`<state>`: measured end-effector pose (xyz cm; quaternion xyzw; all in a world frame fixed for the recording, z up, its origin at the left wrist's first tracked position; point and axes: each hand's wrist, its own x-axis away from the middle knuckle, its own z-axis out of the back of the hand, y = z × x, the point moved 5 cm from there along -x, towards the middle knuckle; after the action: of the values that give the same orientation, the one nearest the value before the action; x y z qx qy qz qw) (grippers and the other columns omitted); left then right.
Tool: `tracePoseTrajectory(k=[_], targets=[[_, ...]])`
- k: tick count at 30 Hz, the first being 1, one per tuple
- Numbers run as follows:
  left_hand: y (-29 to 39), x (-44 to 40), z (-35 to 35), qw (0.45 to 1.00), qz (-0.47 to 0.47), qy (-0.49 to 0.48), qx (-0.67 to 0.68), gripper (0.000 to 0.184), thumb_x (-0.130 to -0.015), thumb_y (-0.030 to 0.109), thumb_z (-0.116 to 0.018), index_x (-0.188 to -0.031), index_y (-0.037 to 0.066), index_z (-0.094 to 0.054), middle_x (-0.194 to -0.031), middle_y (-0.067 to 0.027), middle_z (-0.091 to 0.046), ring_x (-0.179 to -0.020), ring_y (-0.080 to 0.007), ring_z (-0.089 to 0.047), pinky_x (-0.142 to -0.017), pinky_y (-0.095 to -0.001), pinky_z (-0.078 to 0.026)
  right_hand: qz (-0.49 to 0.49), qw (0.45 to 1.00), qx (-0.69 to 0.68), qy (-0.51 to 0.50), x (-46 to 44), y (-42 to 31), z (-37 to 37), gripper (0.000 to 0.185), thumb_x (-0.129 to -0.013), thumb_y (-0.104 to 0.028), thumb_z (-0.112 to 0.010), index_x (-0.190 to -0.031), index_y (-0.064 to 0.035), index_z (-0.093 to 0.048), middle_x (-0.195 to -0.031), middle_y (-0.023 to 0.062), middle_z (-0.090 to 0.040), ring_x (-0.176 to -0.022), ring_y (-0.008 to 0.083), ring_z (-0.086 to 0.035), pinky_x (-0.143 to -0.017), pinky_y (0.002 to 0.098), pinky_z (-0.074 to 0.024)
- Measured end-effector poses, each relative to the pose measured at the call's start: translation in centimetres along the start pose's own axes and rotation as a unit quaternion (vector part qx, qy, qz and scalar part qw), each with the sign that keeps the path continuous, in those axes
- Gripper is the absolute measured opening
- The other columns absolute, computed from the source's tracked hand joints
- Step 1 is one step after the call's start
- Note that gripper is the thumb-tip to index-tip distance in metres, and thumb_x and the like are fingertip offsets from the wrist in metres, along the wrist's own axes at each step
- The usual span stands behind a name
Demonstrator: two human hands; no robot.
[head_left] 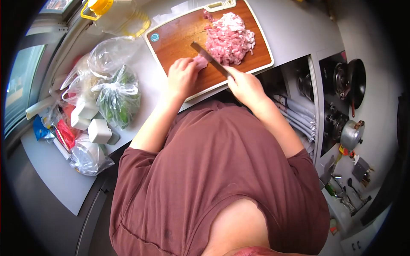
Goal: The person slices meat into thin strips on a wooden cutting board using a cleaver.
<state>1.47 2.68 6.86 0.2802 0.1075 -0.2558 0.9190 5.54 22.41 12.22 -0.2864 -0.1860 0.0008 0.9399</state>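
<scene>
A wooden-brown cutting board [171, 45] with a pale rim lies on the counter in front of me. Chopped raw meat [230, 40] is heaped on its right half. My right hand [246, 87] is closed round the handle of a kitchen knife [212, 60], whose blade points up and to the left across the board. Just left of the blade, my left hand [183, 77] rests with bent fingers on a small piece of raw meat [200, 62]. The blade's edge is beside that piece; whether they touch, I cannot tell.
Left of the board stand a large oil bottle [121, 19] with a yellow cap and a plastic bag of green vegetables [119, 100]. White containers [99, 131] and more bags crowd the counter's left end. A stove with a pot [352, 134] and a frying pan [356, 83] is at the right.
</scene>
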Motion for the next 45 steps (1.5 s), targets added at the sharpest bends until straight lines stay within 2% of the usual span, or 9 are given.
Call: tracePoseTrajectory(k=[4,5,11,17,26,28,33,39,45], targets=[[0.6,0.2,-2.2,0.999,-0.026,0.028,0.027,0.021,-0.077,0.008,-0.068,-0.098,0.007,-0.067,-0.103,-0.0099,-0.063,-0.099,-0.0313,-0.06,-0.085,-0.0424,-0.05,0.076,0.99,0.111,0.051,0.3,-0.8,-1.5,0.032,-0.091,-0.018,-0.053,-0.121,-0.0097,-0.061,-0.082,0.0164,-0.069,-0.074,0.0344,-0.069,-0.067,0.0462,-0.0549],[0.2,0.4,-2.9,0.998,-0.024,0.045,0.03,0.021,-0.075,0.008,-0.068,-0.097,0.007,-0.066,-0.103,-0.0098,-0.062,-0.099,-0.0315,-0.059,-0.085,-0.0425,-0.05,0.078,0.987,0.129,0.054,0.5,-1.1,-1.4,0.026,-0.091,-0.019,-0.054,-0.113,-0.0057,-0.06,-0.079,0.0166,-0.069,-0.073,0.0341,-0.069,-0.067,0.0458,-0.0554],[-0.7,0.5,-3.3,0.997,-0.002,0.033,0.068,0.027,-0.075,0.007,-0.069,-0.102,0.005,-0.065,-0.104,-0.0109,-0.063,-0.101,-0.0326,-0.059,-0.088,-0.0435,-0.049,0.005,0.982,0.181,-0.054,-1.9,-1.7,-3.1,0.014,-0.092,-0.017,-0.052,-0.097,-0.0046,-0.054,-0.08,0.0198,-0.069,-0.077,0.0369,-0.07,-0.067,0.0462,-0.0558],[-0.3,0.7,-3.2,0.993,-0.019,0.045,0.106,0.023,-0.076,0.007,-0.069,-0.098,0.006,-0.063,-0.102,-0.0111,-0.063,-0.1,-0.0329,-0.06,-0.089,-0.0428,-0.049,0.078,0.984,0.156,0.04,-8.0,-3.2,-4.5,0.013,-0.09,-0.014,-0.05,-0.097,-0.0066,-0.058,-0.077,0.0207,-0.069,-0.076,0.0372,-0.07,-0.066,0.0482,-0.0549],[-0.5,0.4,-2.4,0.993,-0.016,0.064,0.102,0.022,-0.073,0.008,-0.07,-0.093,0.007,-0.063,-0.098,-0.0107,-0.061,-0.094,-0.0316,-0.059,-0.084,-0.0417,-0.05,0.012,0.983,0.179,-0.042,-1.6,-1.0,-2.4,0.022,-0.093,-0.018,-0.052,-0.112,-0.0102,-0.059,-0.072,0.0227,-0.065,-0.07,0.0413,-0.066,-0.062,0.0527,-0.0517],[-0.6,0.7,-3.0,0.994,-0.01,0.056,0.098,0.024,-0.071,0.008,-0.071,-0.092,0.004,-0.062,-0.097,-0.0127,-0.061,-0.094,-0.0336,-0.058,-0.086,-0.0423,-0.049,0.025,0.985,0.168,-0.033,-3.9,-2.3,-3.9,0.018,-0.091,-0.015,-0.051,-0.104,-0.0048,-0.056,-0.074,0.0218,-0.067,-0.074,0.0417,-0.068,-0.065,0.0532,-0.0518],[-0.4,0.7,-2.7,0.991,-0.01,0.086,0.106,0.018,-0.077,0.008,-0.07,-0.093,0.004,-0.062,-0.097,-0.0124,-0.062,-0.094,-0.0328,-0.06,-0.086,-0.0419,-0.05,0.093,0.984,0.143,0.048,-7.8,-3.3,-4.7,0.016,-0.092,-0.016,-0.051,-0.101,-0.0056,-0.059,-0.074,0.02,-0.068,-0.072,0.0388,-0.069,-0.064,0.0504,-0.0539],[-0.4,0.9,-2.7,0.991,0.007,0.079,0.109,0.018,-0.075,0.006,-0.07,-0.092,0.004,-0.062,-0.096,-0.0116,-0.061,-0.093,-0.0321,-0.06,-0.084,-0.0413,-0.05,0.018,0.98,0.192,-0.052,-2.3,-2.7,-1.2,0.015,-0.094,-0.017,-0.05,-0.102,-0.0064,-0.057,-0.074,0.0213,-0.068,-0.073,0.0385,-0.069,-0.065,0.0498,-0.0546],[-0.6,0.8,-3.1,0.993,-0.017,0.078,0.086,0.022,-0.071,0.007,-0.07,-0.091,0.003,-0.062,-0.096,-0.0133,-0.061,-0.094,-0.0336,-0.059,-0.086,-0.0416,-0.049,0.062,0.986,0.157,0.02,-7.7,-4.0,-5.8,0.015,-0.093,-0.018,-0.05,-0.1,-0.0068,-0.057,-0.074,0.0213,-0.067,-0.072,0.0398,-0.067,-0.064,0.0505,-0.0529]])
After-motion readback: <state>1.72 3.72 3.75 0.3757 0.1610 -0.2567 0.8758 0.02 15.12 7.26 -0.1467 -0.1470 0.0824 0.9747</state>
